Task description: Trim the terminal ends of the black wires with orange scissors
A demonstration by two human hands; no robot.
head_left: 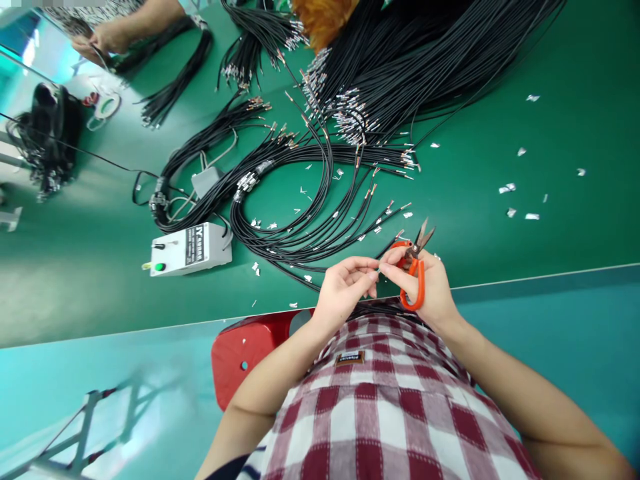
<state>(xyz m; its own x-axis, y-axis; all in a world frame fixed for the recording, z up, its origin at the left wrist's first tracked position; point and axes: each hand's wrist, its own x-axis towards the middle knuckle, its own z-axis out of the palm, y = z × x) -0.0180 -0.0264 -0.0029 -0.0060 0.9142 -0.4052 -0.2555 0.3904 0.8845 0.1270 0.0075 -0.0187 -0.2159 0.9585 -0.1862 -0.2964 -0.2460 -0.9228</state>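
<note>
Orange-handled scissors (414,267) hang on my right hand (433,283), their blades apart and pointing away from me. The fingertips of that hand pinch together against those of my left hand (347,287), at the table's front edge. Between them seems to be the end of a thin black cable, mostly hidden by my fingers. A looped bundle of black cables (245,233) lies just beyond my hands, with stripped, coppery ends fanned toward me. Small white scraps (377,230) lie among these ends.
A white box with a green button (193,250) stands at left on the green table (475,227). Large heaps of black cables (410,80) cover the back. Another person's hands (107,43) work at the upper left. A red stool (235,357) is below the edge.
</note>
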